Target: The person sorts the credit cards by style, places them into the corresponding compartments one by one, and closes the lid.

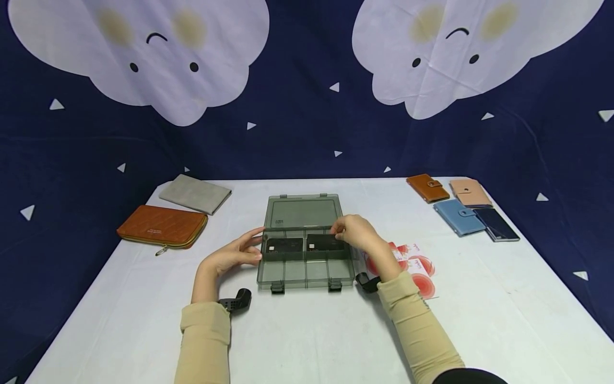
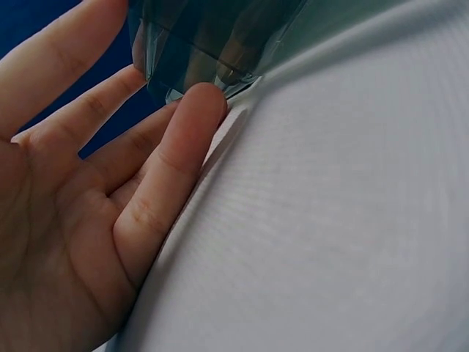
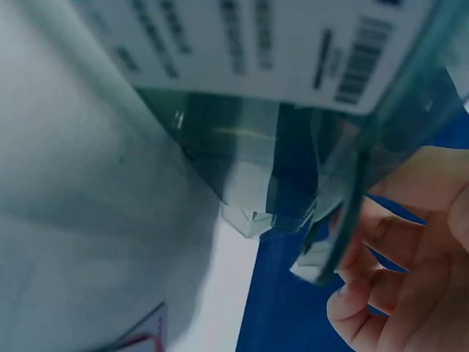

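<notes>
A translucent grey-green compartment box (image 1: 295,273) lies with its lid (image 1: 305,212) folded back, away from me. Two black cards sit side by side in its middle row: a left card (image 1: 285,246) and a right card (image 1: 320,244), each with a small chip. My right hand (image 1: 360,233) reaches over the box's right side, fingers curled at the right card's upper corner; in the right wrist view the box wall partly hides the fingertips. Along the box's left side my left hand (image 1: 229,256) rests its thumb and extended fingers, also visible in the left wrist view.
Red-and-white printed cards (image 1: 421,272) lie partly under my right forearm. At left are a brown zip wallet (image 1: 163,226) and a grey wallet (image 1: 194,193). Brown (image 1: 428,188), pink (image 1: 470,192), blue (image 1: 458,217) and dark (image 1: 496,224) small wallets are grouped at back right.
</notes>
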A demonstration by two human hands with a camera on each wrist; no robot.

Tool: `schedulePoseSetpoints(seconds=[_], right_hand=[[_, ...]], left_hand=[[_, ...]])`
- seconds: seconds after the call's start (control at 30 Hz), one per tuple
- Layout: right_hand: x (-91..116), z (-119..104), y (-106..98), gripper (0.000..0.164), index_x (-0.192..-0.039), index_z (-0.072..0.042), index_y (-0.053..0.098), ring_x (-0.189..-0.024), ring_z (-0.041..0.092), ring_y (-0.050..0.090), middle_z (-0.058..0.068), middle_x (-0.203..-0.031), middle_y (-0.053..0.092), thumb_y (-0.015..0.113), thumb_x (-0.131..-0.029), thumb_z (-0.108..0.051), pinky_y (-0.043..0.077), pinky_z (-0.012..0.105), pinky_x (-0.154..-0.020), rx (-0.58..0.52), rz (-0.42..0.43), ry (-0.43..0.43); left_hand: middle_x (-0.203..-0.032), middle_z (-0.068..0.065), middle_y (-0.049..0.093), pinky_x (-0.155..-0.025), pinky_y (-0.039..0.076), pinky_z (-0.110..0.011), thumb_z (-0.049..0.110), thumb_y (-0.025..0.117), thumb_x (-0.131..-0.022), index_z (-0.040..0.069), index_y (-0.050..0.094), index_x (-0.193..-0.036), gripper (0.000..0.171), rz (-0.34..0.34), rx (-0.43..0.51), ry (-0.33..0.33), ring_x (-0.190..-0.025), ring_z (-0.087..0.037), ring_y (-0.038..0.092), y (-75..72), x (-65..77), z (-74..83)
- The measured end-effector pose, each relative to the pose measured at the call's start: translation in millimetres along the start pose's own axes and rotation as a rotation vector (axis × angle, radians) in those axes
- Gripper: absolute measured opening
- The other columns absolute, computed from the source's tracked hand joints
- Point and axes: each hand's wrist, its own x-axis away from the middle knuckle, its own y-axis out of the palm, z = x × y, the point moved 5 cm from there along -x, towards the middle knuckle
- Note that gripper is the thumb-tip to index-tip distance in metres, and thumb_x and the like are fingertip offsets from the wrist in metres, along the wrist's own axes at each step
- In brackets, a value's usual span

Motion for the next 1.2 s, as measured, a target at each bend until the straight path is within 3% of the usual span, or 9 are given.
schedulePoseSetpoints(seconds=[0.17, 0.33, 0.5, 0.67, 0.8, 0.93, 1.1, 1.2], right_hand=[[1, -7, -2, 0.016, -0.096, -0.012, 0.074, -0.091, 0.026, 0.062, 0.007, -0.093, 0.070, 0.067, -0.082, -0.007, 0.047, 0.042, -0.078, 0.162, 0.009, -0.042], [3, -8, -1, 0.019, -0.099, -0.014, 0.073, -0.090, 0.025, 0.063, 0.004, -0.092, 0.070, 0.068, -0.082, -0.010, 0.047, 0.043, -0.077, 0.208, -0.009, -0.045], [3, -6, -1, 0.022, -0.104, -0.012, 0.071, -0.083, 0.021, 0.061, 0.002, -0.086, 0.067, 0.068, -0.082, -0.010, 0.047, 0.041, -0.075, 0.161, -0.042, -0.065], [5, 1, -10, 0.026, -0.109, -0.006, 0.067, -0.079, 0.019, 0.058, 0.005, -0.087, 0.064, 0.065, -0.083, -0.007, 0.046, 0.037, -0.072, -0.018, -0.037, -0.095], [15, 21, -25, 0.026, -0.110, -0.002, 0.065, -0.078, 0.021, 0.056, 0.008, -0.087, 0.064, 0.064, -0.084, -0.005, 0.044, 0.035, -0.069, -0.118, 0.016, -0.100], [28, 47, -36, 0.025, -0.108, 0.000, 0.064, -0.077, 0.022, 0.054, 0.009, -0.086, 0.064, 0.063, -0.083, -0.003, 0.043, 0.033, -0.066, -0.096, 0.035, -0.066], [44, 68, -32, 0.030, -0.110, 0.001, 0.063, -0.083, 0.026, 0.057, 0.014, -0.093, 0.063, 0.064, -0.081, -0.004, 0.046, 0.038, -0.071, -0.037, -0.065, -0.058], [52, 75, -23, 0.045, -0.116, -0.001, 0.058, -0.090, 0.028, 0.053, 0.017, -0.103, 0.057, 0.074, -0.075, -0.011, 0.045, 0.041, -0.076, -0.042, -0.170, -0.051]], left_hand=[[-0.151, -0.020, 0.014, -0.097, 0.036, -0.042, 0.011, 0.066, -0.083, 0.020, 0.017, -0.149, 0.083, 0.003, -0.005, 0.003, -0.106, -0.018, 0.048, -0.9, 0.2, 0.3], [-0.151, -0.022, 0.013, -0.094, 0.038, -0.039, 0.011, 0.066, -0.083, 0.018, 0.016, -0.149, 0.084, -0.001, -0.007, 0.004, -0.104, -0.016, 0.049, -2.8, -0.3, -0.9], [-0.151, -0.023, 0.011, -0.094, 0.038, -0.039, 0.010, 0.065, -0.084, 0.017, 0.015, -0.149, 0.083, -0.012, -0.003, 0.017, -0.102, -0.015, 0.050, -3.3, 0.0, -1.2], [-0.150, -0.024, 0.012, -0.092, 0.039, -0.036, 0.007, 0.065, -0.083, 0.015, 0.014, -0.149, 0.084, -0.016, 0.007, 0.039, -0.098, -0.013, 0.051, -2.7, 0.2, -2.2], [-0.150, -0.024, 0.012, -0.089, 0.040, -0.032, 0.004, 0.065, -0.082, 0.013, 0.014, -0.149, 0.085, -0.024, 0.023, 0.052, -0.095, -0.012, 0.052, -1.5, -0.2, -2.7], [-0.150, -0.023, 0.012, -0.089, 0.040, -0.032, 0.004, 0.065, -0.082, 0.014, 0.014, -0.149, 0.085, -0.022, 0.023, 0.053, -0.094, -0.011, 0.052, -1.7, -1.0, -1.6], [-0.151, -0.021, 0.013, -0.091, 0.039, -0.034, 0.007, 0.065, -0.083, 0.017, 0.015, -0.149, 0.083, -0.014, 0.006, 0.046, -0.095, -0.012, 0.053, -1.5, -1.2, 0.2], [-0.151, -0.020, 0.014, -0.092, 0.039, -0.036, 0.007, 0.065, -0.083, 0.018, 0.016, -0.149, 0.083, -0.011, 0.009, 0.040, -0.094, -0.013, 0.053, -0.6, -0.8, 0.5]])
